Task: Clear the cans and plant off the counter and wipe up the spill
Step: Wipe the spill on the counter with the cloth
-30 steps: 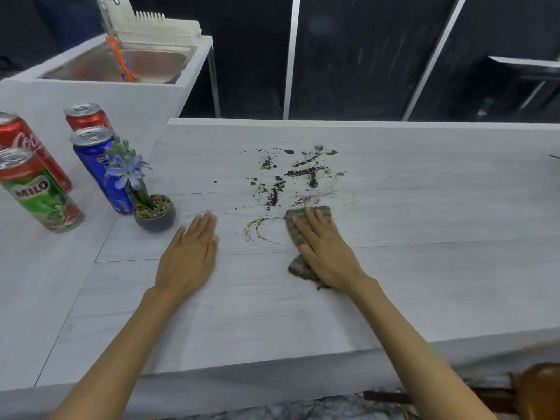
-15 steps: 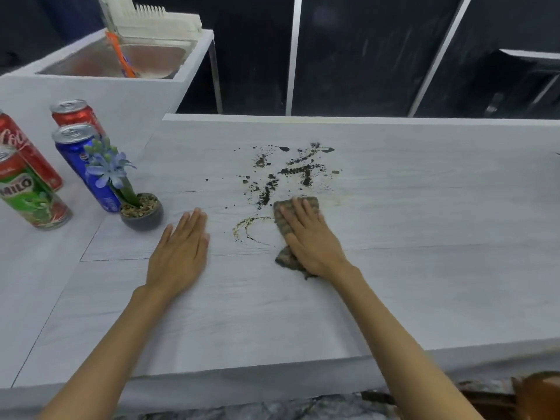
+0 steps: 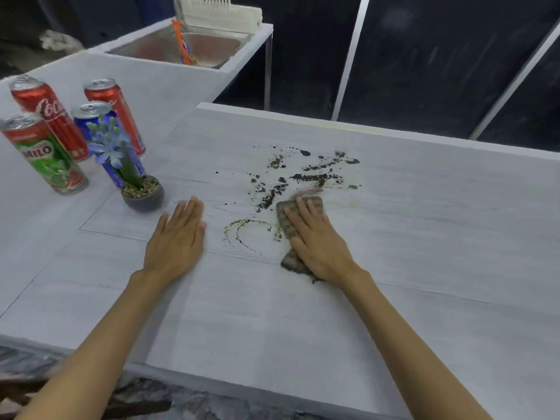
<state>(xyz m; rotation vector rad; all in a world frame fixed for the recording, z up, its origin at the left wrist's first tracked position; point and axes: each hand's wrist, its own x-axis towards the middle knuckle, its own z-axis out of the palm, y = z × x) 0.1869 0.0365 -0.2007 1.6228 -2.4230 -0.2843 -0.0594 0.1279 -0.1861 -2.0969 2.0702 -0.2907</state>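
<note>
A dark grainy spill (image 3: 306, 175) spreads over the middle of the pale counter (image 3: 424, 237). My right hand (image 3: 318, 241) presses flat on a brownish cloth (image 3: 288, 228) at the spill's near edge, beside a curved smear (image 3: 242, 234). My left hand (image 3: 177, 241) lies flat on the counter left of the smear. On the left side surface stand a Milo can (image 3: 45, 153), two red cola cans (image 3: 50, 116) (image 3: 116, 113) and a blue can (image 3: 94, 116), partly hidden by a small potted plant (image 3: 139, 189) with blue flowers.
A steel sink (image 3: 188, 45) with a white rack (image 3: 221, 13) and an orange item sits at the back left. Dark glass panels run behind the counter. The counter's near edge (image 3: 242, 386) lies close below my forearms.
The view has shifted, so the cans and plant sit further right in frame. My right hand with the cloth has edged slightly toward the spill. My left hand stays flat.
</note>
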